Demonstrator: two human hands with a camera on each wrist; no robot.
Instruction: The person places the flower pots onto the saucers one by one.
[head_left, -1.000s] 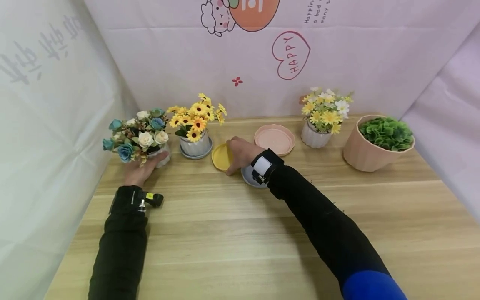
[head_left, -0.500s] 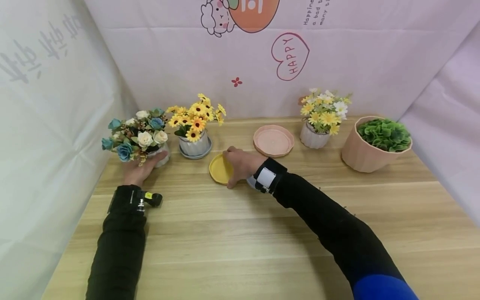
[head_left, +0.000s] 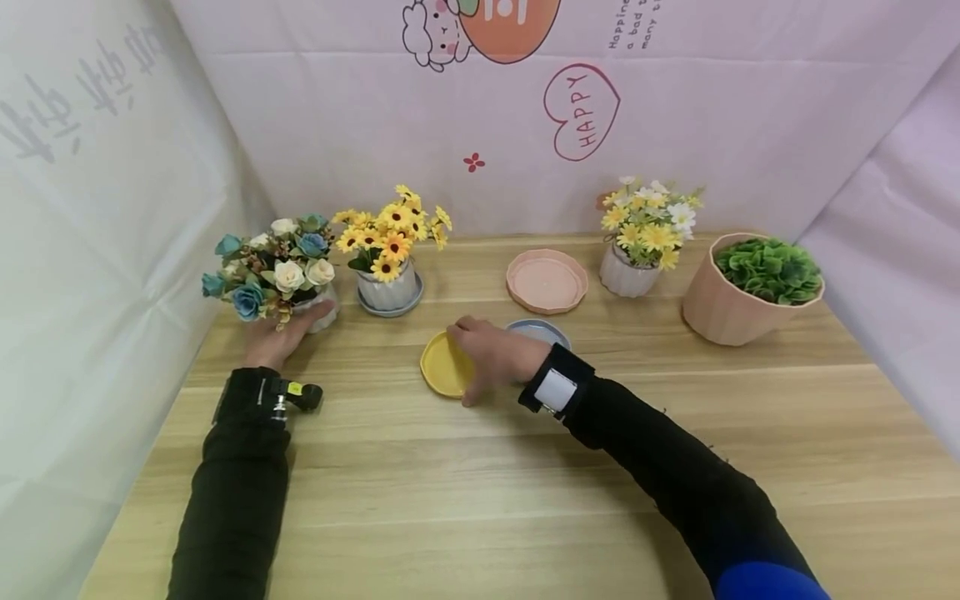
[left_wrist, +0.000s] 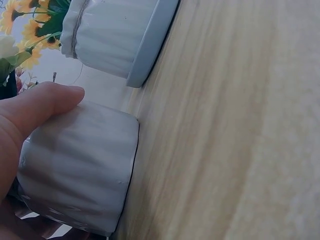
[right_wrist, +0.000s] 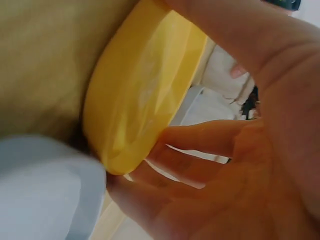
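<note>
In the head view my left hand (head_left: pixel 276 337) grips the whitish ribbed pot (left_wrist: pixel 80 165) of blue and cream roses (head_left: pixel 288 275) at the far left. Its thumb lies along the pot's side, and the pot stands on the table. With thumb and fingers my right hand (head_left: pixel 497 358) holds the rim of a yellow saucer (head_left: pixel 441 367), low over the middle of the table. Part of that saucer is hidden under the hand. A grey-blue saucer (head_left: pixel 542 330) lies just behind the right wrist, partly covered.
A pot of yellow sunflowers (head_left: pixel 387 287) stands on its own grey-blue saucer. Along the back are a pink saucer (head_left: pixel 547 281), a small pot of yellow and white daisies (head_left: pixel 630 273) and a large pink planter (head_left: pixel 723 304) with green leaves. White cloth walls surround the table (head_left: pixel 420 500).
My right hand has drawn the yellow saucer toward the table's front, uncovering more of the grey-blue saucer behind it. The left hand stays on the rose pot.
</note>
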